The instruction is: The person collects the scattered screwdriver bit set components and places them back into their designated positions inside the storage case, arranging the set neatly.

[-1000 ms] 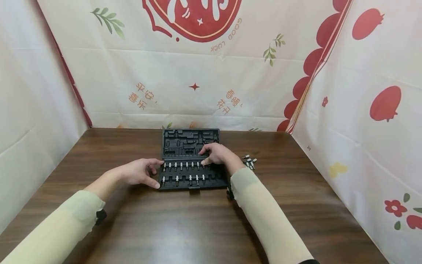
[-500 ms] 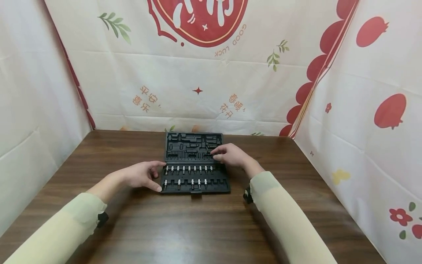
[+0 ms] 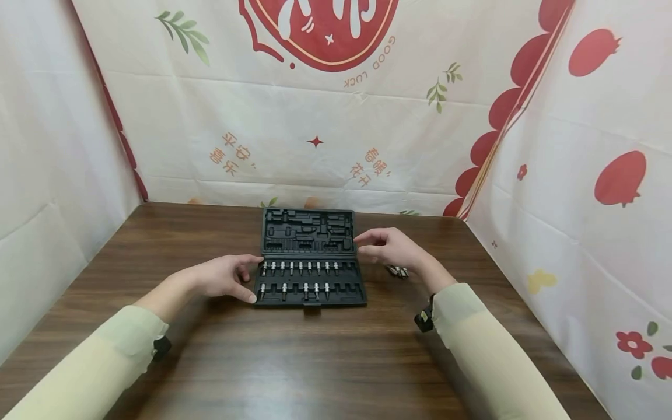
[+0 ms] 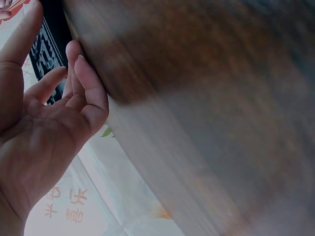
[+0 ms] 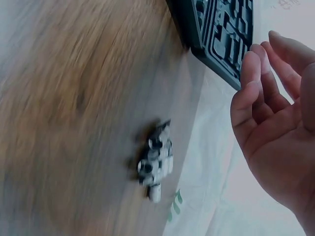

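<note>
A black plastic socket case [image 3: 310, 279] lies open on the table, its moulded lid [image 3: 307, 230] folded back. Two rows of short silver bit sockets [image 3: 291, 268] stand in its tray, with bare slots at the right ends. My left hand [image 3: 223, 277] rests along the tray's left edge, index finger near the hinge and thumb at the front corner. Just off the case's right side is my right hand [image 3: 394, 251], fingers loosely bent around nothing. A small pile of bit sockets [image 5: 156, 160] lies on the table below it, partly covered by this hand in the head view.
The brown wooden table [image 3: 315, 361] runs back to a printed cloth backdrop [image 3: 273, 111]. More cloth hangs at the left [image 3: 58, 151] and right [image 3: 567, 128] sides. A front latch [image 3: 312, 311] sticks out from the case toward me.
My right hand has drawn away rightward from over the upper socket row to beyond the case's right edge, near the loose pile. My left hand keeps its place at the case's left edge.
</note>
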